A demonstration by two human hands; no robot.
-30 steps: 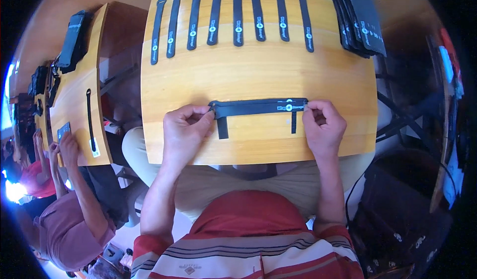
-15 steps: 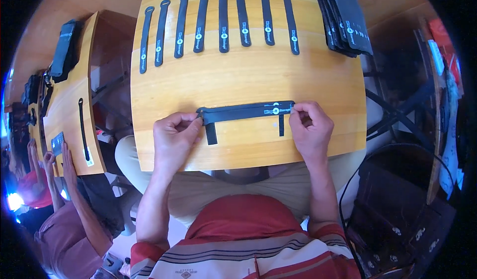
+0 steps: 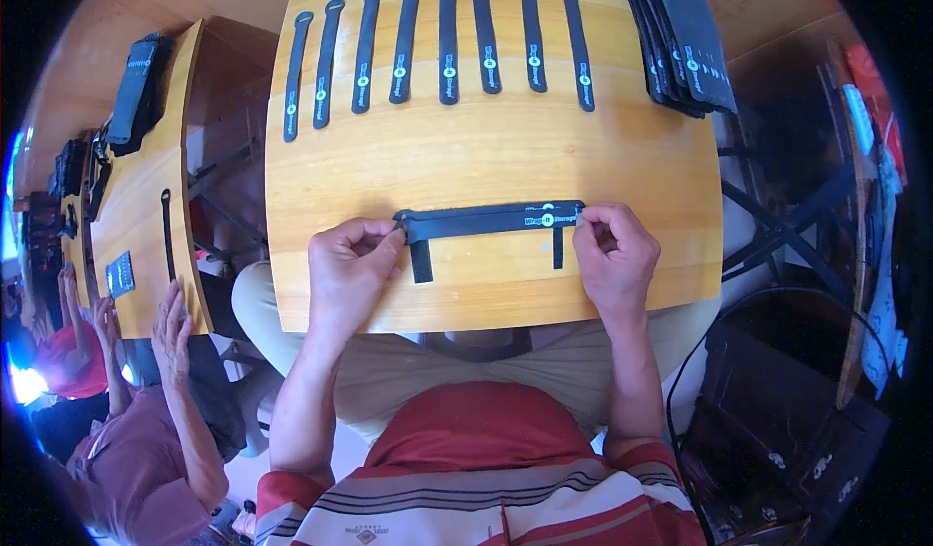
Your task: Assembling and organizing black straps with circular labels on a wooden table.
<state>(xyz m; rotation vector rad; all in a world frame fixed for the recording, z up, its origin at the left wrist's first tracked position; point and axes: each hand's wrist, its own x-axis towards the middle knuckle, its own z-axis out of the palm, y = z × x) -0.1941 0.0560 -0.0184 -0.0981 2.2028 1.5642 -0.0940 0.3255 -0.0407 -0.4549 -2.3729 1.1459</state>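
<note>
A dark strap (image 3: pixel 466 222) with a rounded end and white print lies crosswise near the front of the wooden table. A second strap edge shows along its far side, so it seems to lie over another one. My left hand (image 3: pixel 352 266) pinches the left end between thumb and fingers. At the printed right end, my right hand (image 3: pixel 618 255) grips the corner with thumb and forefinger. Two short black strips stick out toward me from under the strap: a wider left strip (image 3: pixel 422 262) and a narrower right strip (image 3: pixel 558 250).
Across the table's far part runs a row of several black straps (image 3: pixel 448 46) with slotted round ends. A pile of black straps or sleeves (image 3: pixel 688 46) sits at the far right corner. On the left, a co-worker's hand (image 3: pixel 172 332) is at another table (image 3: pixel 146 167) bearing a small blue packet (image 3: pixel 120 274).
My hands keep hold of both strap ends, nearly unchanged. The view has shifted slightly. The co-worker's hands on the left have moved away from the blue packet.
</note>
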